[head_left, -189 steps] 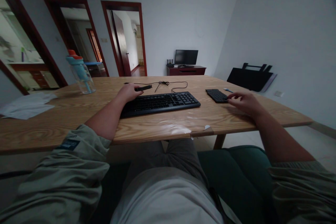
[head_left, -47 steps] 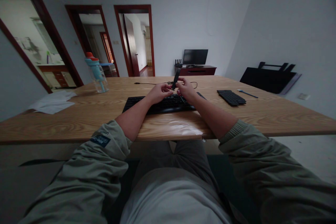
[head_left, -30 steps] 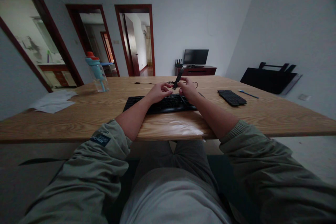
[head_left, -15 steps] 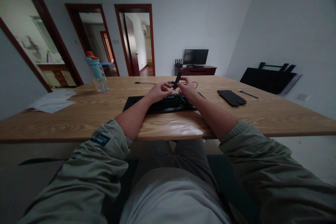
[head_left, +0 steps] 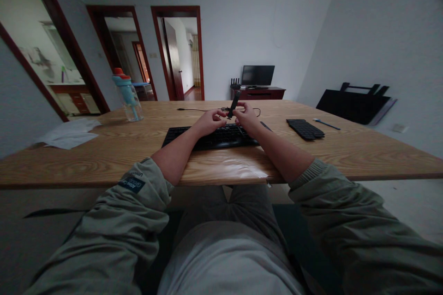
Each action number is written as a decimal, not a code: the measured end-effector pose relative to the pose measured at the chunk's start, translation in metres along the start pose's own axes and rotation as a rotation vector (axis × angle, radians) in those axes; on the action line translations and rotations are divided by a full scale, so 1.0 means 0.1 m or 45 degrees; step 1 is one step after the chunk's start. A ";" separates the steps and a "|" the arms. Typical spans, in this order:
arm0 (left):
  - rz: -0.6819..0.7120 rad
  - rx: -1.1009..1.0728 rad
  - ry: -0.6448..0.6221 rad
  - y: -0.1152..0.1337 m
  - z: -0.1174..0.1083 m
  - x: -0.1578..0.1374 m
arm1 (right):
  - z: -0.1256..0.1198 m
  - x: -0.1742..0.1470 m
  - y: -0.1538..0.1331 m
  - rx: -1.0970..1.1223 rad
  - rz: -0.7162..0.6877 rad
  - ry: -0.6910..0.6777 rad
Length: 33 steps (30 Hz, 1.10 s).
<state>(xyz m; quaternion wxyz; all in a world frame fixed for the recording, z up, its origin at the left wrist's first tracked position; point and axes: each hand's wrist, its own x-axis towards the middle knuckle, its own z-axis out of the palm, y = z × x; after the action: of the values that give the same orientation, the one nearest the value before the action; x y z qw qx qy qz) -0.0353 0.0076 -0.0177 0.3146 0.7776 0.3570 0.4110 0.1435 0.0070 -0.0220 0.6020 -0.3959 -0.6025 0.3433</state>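
Observation:
Upright between the fingertips of my right hand (head_left: 248, 117) is a long narrow black piece (head_left: 234, 104) that looks like a keyboard's space bar. My left hand (head_left: 209, 122) is closed, thumb and forefinger brought together near the lower end of that piece. Whatever they pinch there is too small to make out. Both hands are above a black keyboard (head_left: 221, 140), which lies flat near the table's front edge, partly covered by my hands and forearms. Behind the hands, the black cable (head_left: 194, 109) runs across the table.
On the wooden table (head_left: 131, 161), black keycaps (head_left: 306, 129) lie grouped at the right, beside a blue-handled brush (head_left: 327, 123). A clear bottle with a red and blue lid (head_left: 128, 97) stands at the left. White tissues (head_left: 71, 133) lie near the left edge.
Almost nothing differs. The black piece stays in my right hand, and both hands keep nearly the same place, with only slight finger movement.

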 end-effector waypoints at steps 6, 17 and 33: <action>0.041 0.158 0.109 0.01 -0.02 0.00 | 0.01 -0.03 -0.02 -0.003 -0.018 -0.051; 0.184 0.053 0.243 -0.07 -0.02 0.05 | 0.09 -0.07 -0.01 -0.082 -0.139 -0.190; 0.005 -0.230 0.196 0.01 -0.01 0.02 | 0.08 -0.14 -0.04 -0.679 -0.597 -0.247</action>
<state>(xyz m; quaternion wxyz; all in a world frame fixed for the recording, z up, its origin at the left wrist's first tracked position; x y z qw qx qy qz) -0.0353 0.0092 -0.0154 0.3541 0.7129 0.3401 0.5006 0.1350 -0.0070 -0.0257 0.4800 -0.3556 -0.7995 0.0630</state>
